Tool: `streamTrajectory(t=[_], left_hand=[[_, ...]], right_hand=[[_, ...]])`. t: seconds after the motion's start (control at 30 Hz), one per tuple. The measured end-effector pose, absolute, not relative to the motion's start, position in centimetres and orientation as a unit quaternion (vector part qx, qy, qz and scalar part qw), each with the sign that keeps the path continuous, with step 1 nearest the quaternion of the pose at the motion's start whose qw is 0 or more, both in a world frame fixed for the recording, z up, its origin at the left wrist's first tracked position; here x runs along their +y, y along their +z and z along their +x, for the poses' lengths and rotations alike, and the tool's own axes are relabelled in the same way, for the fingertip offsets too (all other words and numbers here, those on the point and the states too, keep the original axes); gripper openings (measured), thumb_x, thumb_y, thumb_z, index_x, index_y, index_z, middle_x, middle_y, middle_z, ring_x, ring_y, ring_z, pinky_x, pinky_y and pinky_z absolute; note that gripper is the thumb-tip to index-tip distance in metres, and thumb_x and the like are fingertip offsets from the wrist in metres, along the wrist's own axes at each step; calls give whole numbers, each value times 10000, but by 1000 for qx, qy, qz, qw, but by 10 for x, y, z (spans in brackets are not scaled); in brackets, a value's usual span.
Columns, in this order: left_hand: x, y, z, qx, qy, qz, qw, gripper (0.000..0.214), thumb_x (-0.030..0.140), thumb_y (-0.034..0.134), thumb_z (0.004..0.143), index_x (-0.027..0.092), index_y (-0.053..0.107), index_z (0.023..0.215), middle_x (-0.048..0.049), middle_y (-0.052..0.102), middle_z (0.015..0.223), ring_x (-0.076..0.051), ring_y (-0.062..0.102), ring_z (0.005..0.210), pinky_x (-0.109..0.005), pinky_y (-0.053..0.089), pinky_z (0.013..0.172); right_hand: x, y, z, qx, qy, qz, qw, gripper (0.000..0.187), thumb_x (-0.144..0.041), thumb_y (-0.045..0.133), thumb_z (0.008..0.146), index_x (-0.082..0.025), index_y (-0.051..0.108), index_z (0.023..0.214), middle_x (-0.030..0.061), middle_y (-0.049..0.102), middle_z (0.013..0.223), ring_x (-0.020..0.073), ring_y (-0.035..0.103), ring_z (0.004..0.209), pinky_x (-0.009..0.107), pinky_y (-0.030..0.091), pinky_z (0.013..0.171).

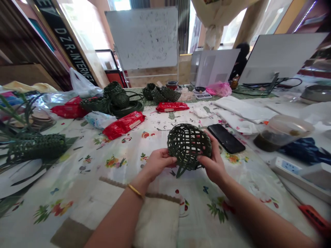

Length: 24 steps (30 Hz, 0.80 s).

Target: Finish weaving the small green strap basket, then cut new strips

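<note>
A dark green woven basket [190, 146] with an open lattice is held up just above the patterned tablecloth [98, 193]. My left hand [161, 162] grips its left edge, thumb in front and the other fingers partly hidden behind. On the opposite side my right hand [213, 160] is closed on the rim, with the thumb on the near face. A short strip end sticks out at the bottom of the weave. Just beyond my right hand lies a black phone [226, 137]. A beige cloth [155, 217] is spread beneath my left forearm.
Red packets [124, 124] and more green woven pieces [161, 93] lie toward the back. At left is a green woven roll [38, 146]. A plastic tub of dark liquid [284, 131] and a power strip [302, 175] stand at right. Behind them rises a monitor [281, 58].
</note>
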<state>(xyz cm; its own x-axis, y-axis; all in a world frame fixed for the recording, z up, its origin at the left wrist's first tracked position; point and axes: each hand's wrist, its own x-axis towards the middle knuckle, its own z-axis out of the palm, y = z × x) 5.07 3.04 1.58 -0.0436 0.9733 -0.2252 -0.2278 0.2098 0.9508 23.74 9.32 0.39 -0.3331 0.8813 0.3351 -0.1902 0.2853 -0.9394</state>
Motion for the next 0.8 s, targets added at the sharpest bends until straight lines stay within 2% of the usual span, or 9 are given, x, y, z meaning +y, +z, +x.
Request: streamTrajectory(t=[0.1, 0.17, 0.23, 0.33, 0.43, 0.53, 0.63, 0.73, 0.8], left_hand=[[25, 23, 35, 478, 502, 355, 627, 588, 333, 755, 686, 195, 523, 1207, -141, 656, 1079, -229, 657, 854, -412, 530, 758], [22, 28, 25, 424, 539, 333, 647, 602, 475, 656, 753, 251, 452, 1274, -162, 558, 1255, -265, 623, 969, -444, 529, 760], [20, 33, 16, 373, 538, 345, 673, 636, 538, 627, 748, 282, 428, 1295, -155, 488, 1343, -295, 574, 1068, -451, 520, 784], [18, 43, 9, 371, 494, 382, 687, 675, 487, 667, 728, 290, 412, 1322, -145, 455, 1383, -321, 519, 1155, -414, 516, 788], [14, 51, 8, 414, 455, 414, 671, 699, 374, 705, 717, 289, 409, 1345, -128, 409, 1427, -332, 474, 1214, -366, 510, 787], [7, 49, 13, 450, 444, 421, 650, 689, 297, 749, 681, 253, 475, 1312, -123, 496, 1357, -306, 520, 1169, -341, 488, 833], [2, 34, 16, 476, 522, 375, 601, 544, 257, 741, 693, 214, 567, 1206, -97, 637, 1165, -234, 616, 993, -310, 489, 816], [1, 17, 12, 491, 608, 286, 555, 408, 264, 708, 721, 168, 610, 1105, -75, 694, 969, -187, 646, 806, -318, 506, 757], [1, 10, 8, 500, 628, 262, 535, 390, 275, 697, 727, 151, 609, 1086, -69, 699, 906, -186, 645, 765, -334, 509, 748]], right_hand=[[101, 3, 239, -552, 613, -298, 481, 583, -275, 586, 720, -287, 430, 1282, 43, 597, 1204, 269, 583, 1045, 447, 490, 860], [104, 6, 239, -505, 673, -298, 450, 462, -338, 559, 736, -238, 513, 1184, 57, 669, 1052, 278, 631, 943, 438, 526, 778], [104, 11, 240, -474, 720, -298, 409, 406, -398, 532, 742, -203, 560, 1097, 66, 697, 903, 283, 658, 828, 439, 541, 703], [103, 14, 241, -476, 752, -296, 347, 412, -436, 541, 728, -188, 577, 1055, 59, 693, 821, 269, 661, 729, 429, 544, 653], [100, 10, 240, -512, 751, -266, 322, 434, -447, 576, 743, -212, 548, 1106, 41, 683, 903, 237, 659, 776, 396, 539, 696], [98, 5, 234, -548, 741, -253, 295, 489, -586, 497, 809, -241, 498, 1155, 53, 660, 1031, 226, 649, 883, 376, 534, 738], [100, 3, 231, -543, 753, -247, 276, 620, -722, 317, 821, -280, 435, 1240, 92, 581, 1233, 245, 621, 1009, 395, 541, 746], [105, 5, 234, -526, 731, -285, 328, 494, -614, 485, 822, -280, 492, 1186, 94, 475, 1362, 238, 590, 1076, 394, 545, 798], [107, 8, 239, -539, 720, -318, 300, 400, -433, 655, 769, -237, 553, 1103, 110, 523, 1301, 231, 614, 1026, 399, 549, 816]])
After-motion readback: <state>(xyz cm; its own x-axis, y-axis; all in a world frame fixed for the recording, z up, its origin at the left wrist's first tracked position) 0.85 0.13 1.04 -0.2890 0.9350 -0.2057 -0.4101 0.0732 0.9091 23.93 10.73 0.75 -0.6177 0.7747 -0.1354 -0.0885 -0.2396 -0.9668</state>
